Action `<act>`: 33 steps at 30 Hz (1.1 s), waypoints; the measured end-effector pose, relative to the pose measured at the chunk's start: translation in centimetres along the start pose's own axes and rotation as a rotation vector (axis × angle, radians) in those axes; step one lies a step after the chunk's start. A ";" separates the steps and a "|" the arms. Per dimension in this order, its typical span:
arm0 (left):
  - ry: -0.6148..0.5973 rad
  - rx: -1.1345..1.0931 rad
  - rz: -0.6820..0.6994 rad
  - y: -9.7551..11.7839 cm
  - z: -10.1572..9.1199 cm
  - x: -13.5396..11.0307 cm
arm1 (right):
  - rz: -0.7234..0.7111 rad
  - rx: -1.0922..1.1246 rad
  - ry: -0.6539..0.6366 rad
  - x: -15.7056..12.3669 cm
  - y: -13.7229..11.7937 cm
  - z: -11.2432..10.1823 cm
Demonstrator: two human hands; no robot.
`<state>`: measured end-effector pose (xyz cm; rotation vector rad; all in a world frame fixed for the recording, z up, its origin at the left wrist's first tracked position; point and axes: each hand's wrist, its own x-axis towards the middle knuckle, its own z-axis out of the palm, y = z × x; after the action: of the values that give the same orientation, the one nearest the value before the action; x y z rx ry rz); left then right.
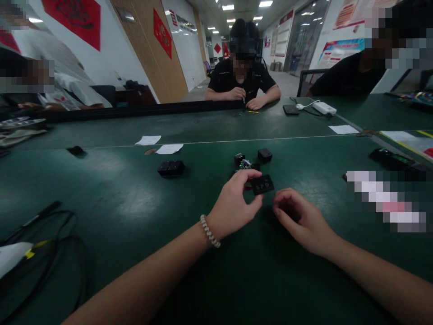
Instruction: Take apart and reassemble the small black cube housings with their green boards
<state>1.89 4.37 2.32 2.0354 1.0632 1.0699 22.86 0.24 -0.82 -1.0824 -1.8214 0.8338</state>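
My left hand [237, 203], with a beaded bracelet at the wrist, grips a small flat black plate [262, 184] between thumb and fingers. Faint lettering shows on the face of the plate. Just right of it is my right hand [299, 219], its fingers curled with the tips close to the thumb; whether anything sits between them is hidden. Beyond my left hand lie small electronic parts with thin wires [246, 164], partly covered by the fingers. A small black box [264, 155] stands behind the plate. Farther left is a wider black block [171, 168].
White paper slips [170, 149] lie along the table seam. Black cables [50, 253] spread at the left. A white power adapter [324, 108] and a dark flat box [291, 109] are at the far right. Across the green table [118, 216] sits a person [241, 76]; others sit at both sides.
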 end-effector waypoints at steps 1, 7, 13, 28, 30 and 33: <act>-0.012 -0.074 -0.077 0.2 -0.1 -1.1 | 0.023 0.024 0.004 -0.1 0.1 0.1; -0.095 -0.488 -0.485 0.6 -0.1 -4.3 | -0.035 0.021 -0.070 -0.5 -0.1 0.1; -0.130 -0.596 -0.518 -0.2 -0.2 -3.9 | -0.101 -0.067 -0.118 -0.4 -0.5 -0.3; -0.175 -0.608 -0.431 -0.5 0.2 -4.2 | -0.103 -0.018 -0.090 -0.6 -0.2 -0.4; -0.174 -0.616 -0.410 -0.5 0.3 -4.3 | -0.107 -0.021 -0.091 -0.6 -0.1 -0.4; -0.166 -0.634 -0.382 -0.5 0.4 -4.3 | -0.117 -0.021 -0.101 -0.6 0.0 -0.5</act>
<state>0.54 0.89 0.07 1.3266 0.8403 0.8731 23.41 -0.21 -0.80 -0.9518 -1.9615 0.8148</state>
